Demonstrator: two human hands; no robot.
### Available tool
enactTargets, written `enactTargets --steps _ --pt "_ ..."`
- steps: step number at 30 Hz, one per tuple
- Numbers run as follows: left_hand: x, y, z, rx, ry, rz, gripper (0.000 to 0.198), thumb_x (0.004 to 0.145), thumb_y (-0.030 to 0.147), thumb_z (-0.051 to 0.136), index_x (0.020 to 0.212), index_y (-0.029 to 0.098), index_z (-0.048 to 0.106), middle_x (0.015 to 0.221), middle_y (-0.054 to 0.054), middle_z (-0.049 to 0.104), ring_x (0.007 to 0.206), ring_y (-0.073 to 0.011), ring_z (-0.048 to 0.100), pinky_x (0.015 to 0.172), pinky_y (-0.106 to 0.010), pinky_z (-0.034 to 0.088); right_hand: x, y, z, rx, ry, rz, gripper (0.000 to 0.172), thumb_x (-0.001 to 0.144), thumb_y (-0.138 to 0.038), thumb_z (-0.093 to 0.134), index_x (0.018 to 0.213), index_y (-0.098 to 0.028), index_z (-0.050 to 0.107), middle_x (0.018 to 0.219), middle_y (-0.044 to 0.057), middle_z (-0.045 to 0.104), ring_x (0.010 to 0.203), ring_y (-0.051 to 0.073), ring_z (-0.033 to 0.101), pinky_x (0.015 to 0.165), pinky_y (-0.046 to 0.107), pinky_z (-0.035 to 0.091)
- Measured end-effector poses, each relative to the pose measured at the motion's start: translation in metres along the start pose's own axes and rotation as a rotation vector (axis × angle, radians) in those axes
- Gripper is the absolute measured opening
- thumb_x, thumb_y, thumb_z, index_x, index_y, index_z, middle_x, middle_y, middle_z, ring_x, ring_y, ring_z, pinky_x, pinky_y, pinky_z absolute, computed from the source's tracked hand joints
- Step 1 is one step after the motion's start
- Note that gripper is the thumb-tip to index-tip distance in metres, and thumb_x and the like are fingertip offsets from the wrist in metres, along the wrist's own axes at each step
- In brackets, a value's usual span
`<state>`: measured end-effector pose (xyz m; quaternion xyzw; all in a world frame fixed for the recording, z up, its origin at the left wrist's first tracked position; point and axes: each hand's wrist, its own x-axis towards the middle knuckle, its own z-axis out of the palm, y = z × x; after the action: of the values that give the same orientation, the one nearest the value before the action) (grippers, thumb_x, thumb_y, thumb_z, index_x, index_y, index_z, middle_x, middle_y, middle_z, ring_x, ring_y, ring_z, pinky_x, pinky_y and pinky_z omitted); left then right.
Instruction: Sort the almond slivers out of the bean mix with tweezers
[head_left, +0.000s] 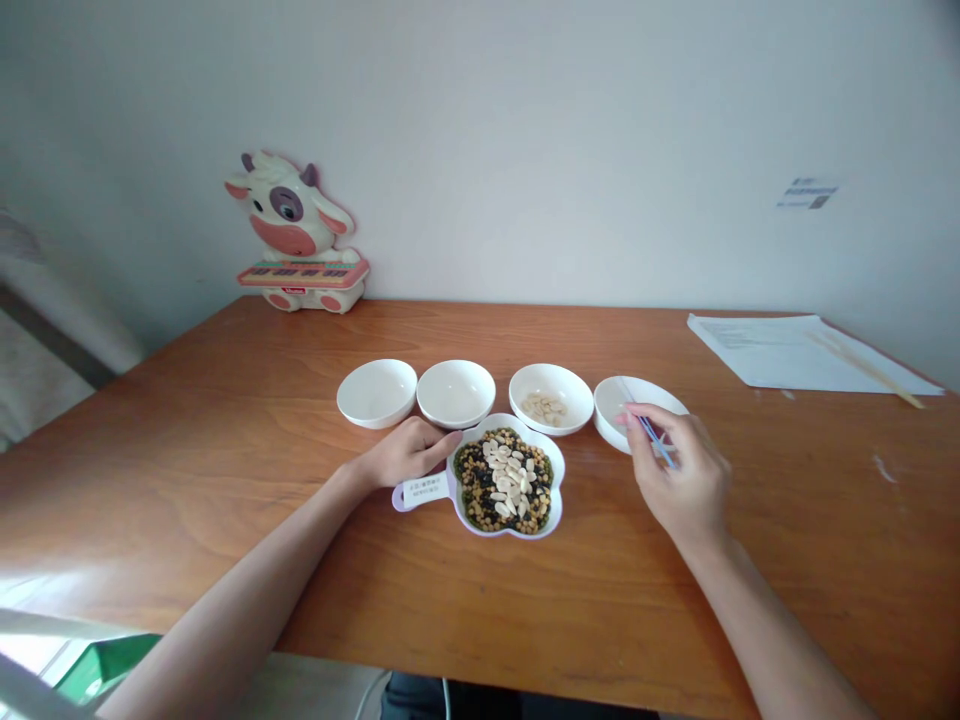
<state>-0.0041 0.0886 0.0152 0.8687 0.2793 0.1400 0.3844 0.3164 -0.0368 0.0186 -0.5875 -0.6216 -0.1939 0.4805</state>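
Note:
My left hand (405,455) lies with its fingers against the rim of a white flower-shaped dish (560,480), which has a labelled handle (424,490). The dish holds a mix of dark beans, yellow grains and green bits (480,480), topped by pale seeds (504,478). My right hand (679,470) pinches thin blue sticks (654,440), their tips over a white bowl (637,395). Its contents are hidden by my fingers. Further left stand two bare white bowls (376,393) (455,393). Another white bowl (551,397) holds a small heap of pale seeds.
All of this stands on a wooden table (187,490). A cow-shaped toy keyboard (296,235) stands at the back left against the wall. Papers (802,352) lie at the back right, with a thin wooden stick (862,365) on them.

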Motion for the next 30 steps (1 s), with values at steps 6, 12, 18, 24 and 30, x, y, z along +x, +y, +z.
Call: enactTargets --steps 6,12,18,24,30 --pt "0.0 -0.001 0.001 0.025 -0.001 0.005 0.063 0.106 0.049 0.033 0.052 0.016 0.037 0.048 0.001 0.04 0.045 -0.0068 0.031 0.042 -0.021 0.023 0.023 -0.035 0.014 0.323 -0.168 -0.016 0.017 0.098 -0.023 0.062 0.111 -0.024 0.072 0.087 0.003 0.078 0.078 0.018 0.072 0.074 0.032 0.057" --pt "0.0 -0.005 0.001 0.045 -0.004 0.005 0.062 0.106 0.047 0.033 0.054 0.015 0.038 0.05 0.001 0.042 0.046 -0.0065 0.033 0.044 -0.02 0.025 0.033 -0.061 0.036 0.455 -0.134 0.065 0.015 0.099 -0.023 0.06 0.104 -0.023 0.074 0.096 0.005 0.077 0.084 0.019 0.071 0.068 0.031 0.057" --pt "0.0 -0.004 0.001 0.043 -0.016 -0.001 0.061 0.106 0.047 0.033 0.054 0.015 0.037 0.05 0.001 0.042 0.046 -0.0063 0.032 0.043 -0.02 0.024 0.003 -0.063 0.038 0.544 -0.202 0.12 0.02 0.1 -0.02 0.055 0.114 -0.021 0.069 0.098 0.006 0.074 0.085 0.018 0.072 0.076 0.031 0.059" --pt "0.0 0.0 0.0 0.034 -0.017 -0.001 0.061 0.105 0.048 0.033 0.054 0.015 0.037 0.049 0.0 0.042 0.045 -0.0065 0.033 0.043 -0.02 0.024 -0.005 -0.066 0.038 0.529 -0.274 0.003 0.024 0.097 -0.014 0.057 0.117 -0.023 0.067 0.106 0.006 0.074 0.095 0.019 0.072 0.086 0.034 0.059" --pt "0.0 -0.002 0.001 0.038 -0.022 -0.018 0.062 0.105 0.049 0.032 0.053 0.015 0.037 0.049 0.0 0.043 0.045 -0.0065 0.033 0.043 -0.02 0.024 -0.003 -0.066 0.04 0.456 -0.265 -0.062 0.025 0.095 -0.012 0.061 0.115 -0.024 0.069 0.104 0.005 0.075 0.098 0.02 0.07 0.087 0.037 0.058"
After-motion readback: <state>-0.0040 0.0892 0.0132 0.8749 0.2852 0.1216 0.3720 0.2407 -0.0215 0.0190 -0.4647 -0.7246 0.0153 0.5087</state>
